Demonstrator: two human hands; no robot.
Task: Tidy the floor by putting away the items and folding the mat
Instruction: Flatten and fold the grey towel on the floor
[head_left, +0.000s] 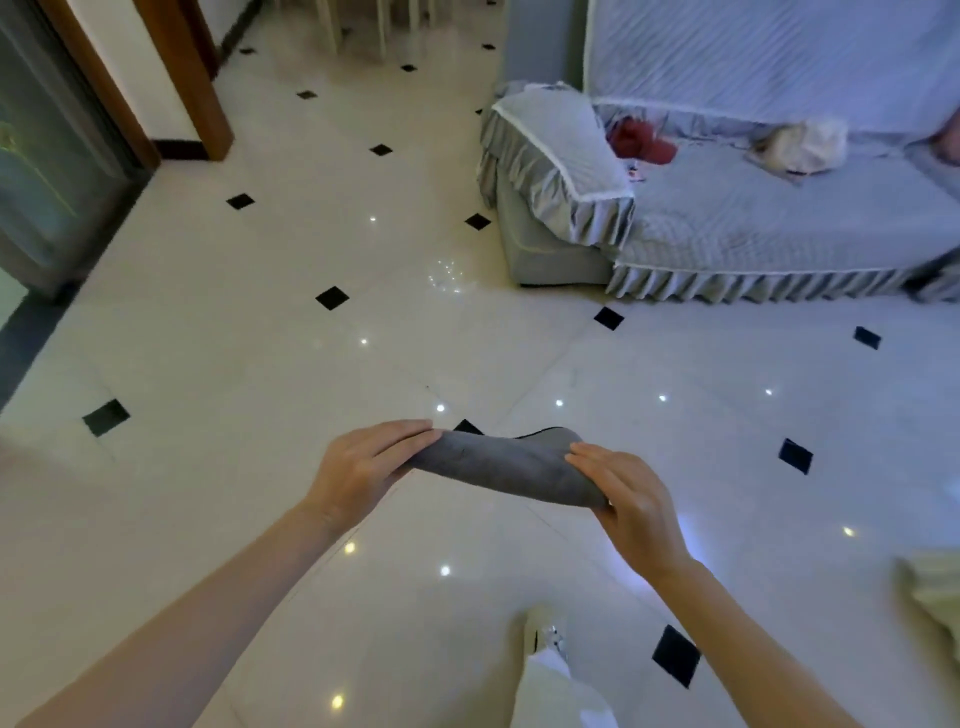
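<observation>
The grey mat (506, 470) is held in the air above the tiled floor (260, 322), already folded into a narrow, thick bundle that spans between both hands. The left hand (363, 467) pinches its left end, fingers flat on top and thumb hidden beneath. The right hand (631, 499) closes over the right end the same way, fingers curled on top of the fabric. Both grips look firm but not tight.

The bundle sags a little in the middle and bows where the fingers press, so it reads as soft and limp, probably light, with a matte, slightly fuzzy surface that should not slip. A darker edge shows along its far side, perhaps a backing or trim. It is not fragile. Judging by how it droops, holding it at the 2 ends keeps the layers together; a 1-handed grip at the middle, squeezing all layers, would likely also work, while a hold on 1 corner could let the folds fall open.

The floor is glossy pale tile with small black diamond insets, hard and reflective. Ahead, near the far right of the floor, stands a sofa (753, 228) under a quilted grey-blue cover with a ruffled skirt, with a red item (641, 143) and a pale item (808, 145) lying on its seat.
</observation>
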